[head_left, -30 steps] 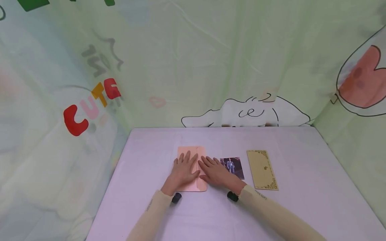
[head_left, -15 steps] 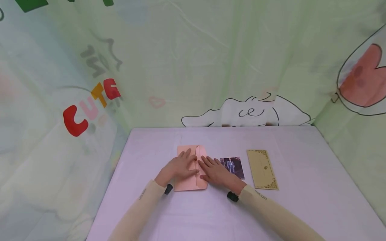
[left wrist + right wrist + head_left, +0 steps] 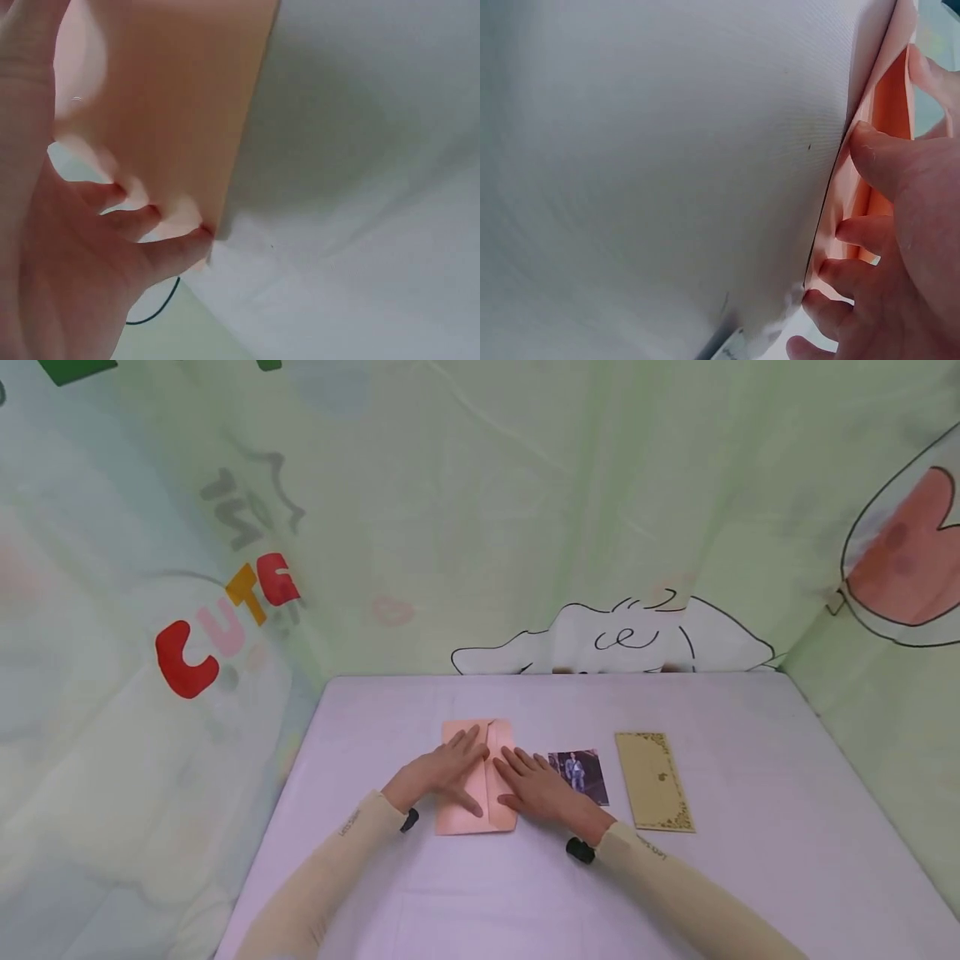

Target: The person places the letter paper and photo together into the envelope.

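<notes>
A pink envelope [image 3: 459, 817] lies on the table, its flap [image 3: 502, 814] folded out to the right. My left hand [image 3: 444, 768] is spread over the envelope's body, thumb and forefinger apart near the mouth. Its other fingertips touch the paper in the left wrist view. My right hand [image 3: 542, 789] rests on the flap with extended fingers, fingertips spaced along it in the right wrist view. Between flap and body, the orange inside [image 3: 891, 112] of the envelope shows there, the mouth standing slightly apart. A photo [image 3: 587, 777] of a standing person lies partly behind my right hand.
To the right of the photo lies a tan card [image 3: 654, 781] with ornate brown corners. A pale lilac cloth [image 3: 735, 877] covers the table. Printed curtains [image 3: 480, 527] hang behind and along both sides. A dark wrist camera [image 3: 580, 850] sits under my right wrist.
My left hand has shifted left and turned, from lying flat on the envelope to fingers at its mouth, with the thumb lower. The right hand stays on the flap.
</notes>
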Demonstrator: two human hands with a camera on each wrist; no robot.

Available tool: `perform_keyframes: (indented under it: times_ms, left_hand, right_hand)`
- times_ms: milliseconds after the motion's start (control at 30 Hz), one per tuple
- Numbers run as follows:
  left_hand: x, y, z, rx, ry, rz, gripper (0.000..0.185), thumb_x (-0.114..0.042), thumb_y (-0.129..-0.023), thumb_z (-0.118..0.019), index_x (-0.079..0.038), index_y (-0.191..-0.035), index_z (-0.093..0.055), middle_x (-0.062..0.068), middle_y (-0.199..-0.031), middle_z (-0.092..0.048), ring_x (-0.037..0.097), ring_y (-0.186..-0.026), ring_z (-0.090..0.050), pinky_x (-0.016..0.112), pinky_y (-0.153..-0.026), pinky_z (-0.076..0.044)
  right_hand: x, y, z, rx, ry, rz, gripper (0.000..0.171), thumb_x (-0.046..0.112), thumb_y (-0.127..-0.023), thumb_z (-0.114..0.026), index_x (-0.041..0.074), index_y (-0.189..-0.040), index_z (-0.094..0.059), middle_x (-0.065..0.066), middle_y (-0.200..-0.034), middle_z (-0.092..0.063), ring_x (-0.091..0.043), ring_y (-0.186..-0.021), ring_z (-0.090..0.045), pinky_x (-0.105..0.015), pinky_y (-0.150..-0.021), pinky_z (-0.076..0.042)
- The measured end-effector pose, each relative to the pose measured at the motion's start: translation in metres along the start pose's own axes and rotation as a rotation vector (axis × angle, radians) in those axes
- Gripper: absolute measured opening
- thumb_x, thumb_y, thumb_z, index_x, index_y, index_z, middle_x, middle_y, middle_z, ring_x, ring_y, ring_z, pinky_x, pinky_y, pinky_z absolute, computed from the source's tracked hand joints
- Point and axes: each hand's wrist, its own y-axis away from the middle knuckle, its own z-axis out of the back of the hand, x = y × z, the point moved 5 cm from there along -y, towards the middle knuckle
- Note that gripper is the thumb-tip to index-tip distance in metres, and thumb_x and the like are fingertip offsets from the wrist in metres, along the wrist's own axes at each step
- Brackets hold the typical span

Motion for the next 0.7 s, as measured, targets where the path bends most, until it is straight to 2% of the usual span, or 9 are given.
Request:
perform_keyframes:
  times_ms: [233, 700]
  left_hand:
    - [0.0041, 0.0010, -0.0017, -0.001, -0.019, -0.008, 0.115, -0.081, -0.071, -0.069, -0.020, -0.157, -0.021, 0.015, -0.170, 0.005, 0.037, -0.157, -0.007, 0.051, -0.119, -0.034]
    - [0.0029, -0.0017, -0.0067, -0.015, -0.055, -0.015, 0.108, -0.082, -0.068, -0.069, -0.024, -0.150, -0.030, 0.016, -0.170, 0.000, 0.039, -0.156, -0.012, 0.051, -0.117, -0.036]
  right_hand:
    - [0.0008, -0.0008, 0.0003, -0.016, 0.001, 0.005, 0.064, 0.040, -0.105, -0.050, 0.006, -0.156, -0.032, -0.019, -0.166, -0.022, -0.040, -0.154, -0.021, -0.062, -0.121, -0.020]
    - [0.0018, 0.0034, -0.0035, -0.030, -0.015, 0.006, 0.066, 0.042, -0.103, -0.053, 0.007, -0.156, -0.033, -0.020, -0.166, -0.023, -0.040, -0.153, -0.023, -0.061, -0.121, -0.020]
